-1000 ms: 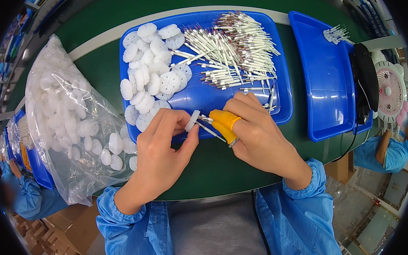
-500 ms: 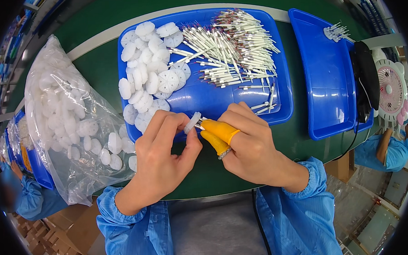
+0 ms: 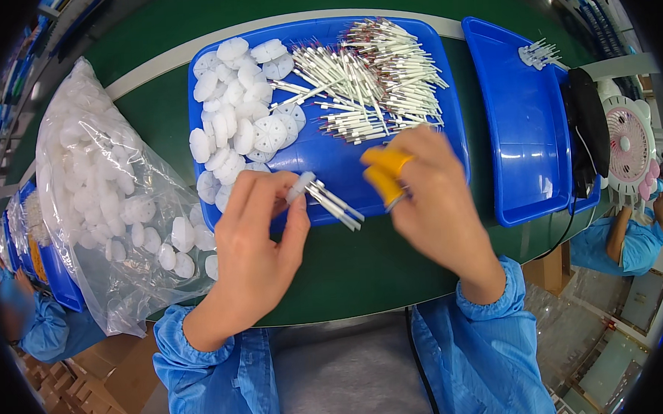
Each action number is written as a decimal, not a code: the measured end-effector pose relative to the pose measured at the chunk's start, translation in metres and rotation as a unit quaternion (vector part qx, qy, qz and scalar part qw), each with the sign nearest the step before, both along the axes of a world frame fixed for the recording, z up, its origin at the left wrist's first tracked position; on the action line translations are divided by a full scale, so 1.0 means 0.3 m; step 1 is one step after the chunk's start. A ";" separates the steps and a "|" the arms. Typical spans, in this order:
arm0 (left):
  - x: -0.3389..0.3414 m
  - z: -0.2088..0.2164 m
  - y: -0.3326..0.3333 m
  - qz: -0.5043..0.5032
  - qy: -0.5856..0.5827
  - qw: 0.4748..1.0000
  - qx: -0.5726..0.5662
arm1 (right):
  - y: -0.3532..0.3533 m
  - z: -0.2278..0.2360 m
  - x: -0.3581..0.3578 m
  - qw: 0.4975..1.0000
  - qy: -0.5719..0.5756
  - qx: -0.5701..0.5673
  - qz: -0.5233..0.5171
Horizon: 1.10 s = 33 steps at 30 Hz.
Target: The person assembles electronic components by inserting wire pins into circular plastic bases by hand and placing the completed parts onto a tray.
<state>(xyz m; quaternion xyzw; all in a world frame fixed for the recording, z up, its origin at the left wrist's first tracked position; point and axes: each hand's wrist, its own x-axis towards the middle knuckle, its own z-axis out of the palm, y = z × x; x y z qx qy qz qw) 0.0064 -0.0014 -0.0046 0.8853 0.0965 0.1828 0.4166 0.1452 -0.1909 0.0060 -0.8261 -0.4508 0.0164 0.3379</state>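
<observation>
Between thumb and fingers, my left hand (image 3: pixel 262 233) pinches a white plastic disc (image 3: pixel 299 186) on edge. Several thin white rods (image 3: pixel 337 205) stick out of it toward the lower right. My right hand (image 3: pixel 434 194), blurred by motion, is apart from the disc, over the near right side of a blue tray (image 3: pixel 306 160). Yellow covers (image 3: pixel 384 167) sit on its thumb and index finger, which are apart with nothing visible between them. Inside the tray, a heap of similar discs (image 3: pixel 271 133) lies at left and a large pile of white rods with dark reddish ends (image 3: pixel 377 77) at right.
A clear plastic bag (image 3: pixel 98 197) full of white discs lies left of the tray. To the right stands a second blue tray (image 3: pixel 526 137) with a few rod-filled pieces (image 3: pixel 539 54) at its far end. Beyond it are a black object (image 3: pixel 588 126) and a pink-and-white fan (image 3: pixel 628 139).
My right hand has drawn away from the disc, up and right toward the rod pile. The rods in the disc now show, and the left hand has shifted slightly left.
</observation>
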 end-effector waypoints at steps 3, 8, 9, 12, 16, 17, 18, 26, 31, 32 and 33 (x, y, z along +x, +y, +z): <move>0.015 0.036 0.000 0.030 0.047 0.995 -0.080 | -0.043 -0.009 0.048 0.984 -0.077 -0.122 -0.101; 0.015 0.045 0.001 0.027 0.080 0.988 -0.126 | -0.031 -0.006 0.034 0.991 -0.061 -0.101 -0.063; 0.013 0.046 -0.003 0.026 0.086 0.985 -0.147 | -0.022 0.016 0.016 0.997 -0.014 -0.069 -0.020; 0.008 0.042 -0.013 0.018 0.086 0.982 -0.168 | 0.002 0.034 -0.034 0.993 0.095 0.001 0.069; 0.003 0.023 -0.008 -0.011 0.065 0.986 -0.152 | 0.016 0.026 -0.065 0.983 0.101 0.023 0.149; 0.004 0.024 -0.010 -0.010 0.066 0.986 -0.152 | 0.017 0.027 -0.063 0.983 0.093 0.023 0.156; 0.005 0.024 -0.012 -0.012 0.061 0.990 -0.128 | 0.016 0.026 -0.061 0.983 0.094 0.023 0.157; 0.004 0.010 -0.016 -0.015 0.032 0.999 -0.038 | 0.013 0.008 -0.042 0.992 0.046 -0.004 0.120; -0.007 0.001 -0.011 -0.016 0.039 0.998 -0.039 | 0.022 0.007 -0.048 0.992 0.034 0.004 0.118; -0.006 0.001 -0.012 -0.016 0.039 0.998 -0.039 | 0.023 0.007 -0.052 0.992 0.032 0.005 0.122; -0.005 0.004 -0.013 -0.017 0.037 0.998 -0.039 | 0.024 0.006 -0.057 0.992 0.032 0.005 0.121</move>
